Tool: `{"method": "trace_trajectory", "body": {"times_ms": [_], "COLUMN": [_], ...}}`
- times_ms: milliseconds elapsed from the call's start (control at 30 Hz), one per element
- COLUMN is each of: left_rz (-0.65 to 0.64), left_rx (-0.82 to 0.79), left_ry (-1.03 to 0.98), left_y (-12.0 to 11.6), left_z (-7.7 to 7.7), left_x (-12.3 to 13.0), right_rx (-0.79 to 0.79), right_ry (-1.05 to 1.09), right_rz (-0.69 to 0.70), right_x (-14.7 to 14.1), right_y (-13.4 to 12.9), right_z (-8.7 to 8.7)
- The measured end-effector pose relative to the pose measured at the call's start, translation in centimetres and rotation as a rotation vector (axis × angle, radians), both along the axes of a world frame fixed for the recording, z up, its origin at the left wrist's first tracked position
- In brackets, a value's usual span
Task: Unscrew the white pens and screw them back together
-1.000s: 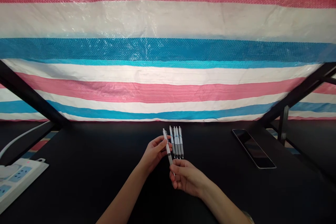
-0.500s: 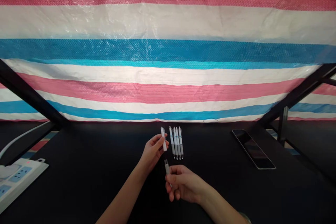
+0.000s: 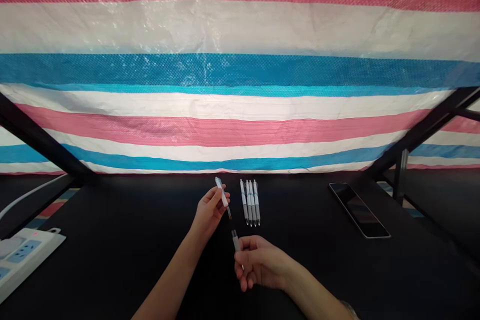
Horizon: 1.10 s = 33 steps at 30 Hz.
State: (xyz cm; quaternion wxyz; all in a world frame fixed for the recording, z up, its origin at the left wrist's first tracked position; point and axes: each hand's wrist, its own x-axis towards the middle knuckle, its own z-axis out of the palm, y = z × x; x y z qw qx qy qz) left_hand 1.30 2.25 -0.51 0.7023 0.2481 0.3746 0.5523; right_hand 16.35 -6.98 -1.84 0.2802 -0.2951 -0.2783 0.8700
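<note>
Over black worktop (image 3: 123, 270), left hand (image 3: 209, 212), fingers pinching white pen barrel (image 3: 222, 192); right hand (image 3: 260, 267), fingers closed on grey lower barrel (image 3: 235, 241); thin dark refill (image 3: 229, 214) spanning gap between. Parts light, stiff, probably slippery; hold by barrels, not refill. Four white pens (image 3: 250, 202) lying side by side just beyond; phone (image 3: 360, 210) well right

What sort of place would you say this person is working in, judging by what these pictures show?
It looks like a makeshift workspace, though that is only a guess: a black table with a power strip and a phone on it, and a striped tarp hung behind it.
</note>
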Motion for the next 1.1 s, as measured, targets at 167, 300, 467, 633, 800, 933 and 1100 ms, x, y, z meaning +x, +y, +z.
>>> {"method": "trace_trajectory", "body": {"times_ms": [167, 300, 467, 633, 800, 933, 1100], "left_rz": [-0.225, -0.348, -0.346, -0.399, -0.438, -0.394, -0.371], "left_rx": [0.061, 0.119, 0.152, 0.183, 0.186, 0.162, 0.15], "left_ry": [0.078, 0.148, 0.181, 0.208, 0.148, 0.137, 0.163], "left_y": [-1.1, -1.7, -1.4, -1.3, -1.4, -1.4, -1.5], "left_z": [0.1, 0.3, 0.4, 0.4, 0.2, 0.2, 0.4], "left_x": [0.8, 1.2, 0.8, 0.5, 0.6, 0.7, 0.8], "right_rx": [-0.039, -0.091, -0.167, -0.183, -0.164, -0.145, -0.104], "right_ry": [-0.021, -0.022, -0.026, -0.005, 0.054, 0.025, -0.027], "right_rz": [-0.093, -0.171, -0.241, -0.244, -0.223, -0.195, -0.231], "right_x": [0.1, -0.1, -0.2, -0.1, 0.0, 0.2, 0.3], "right_y": [0.3, 0.2, 0.5, 0.6, 0.5, 0.6, 0.7], "right_z": [0.6, 1.0, 0.9, 0.8, 0.7, 0.7, 0.8]}}
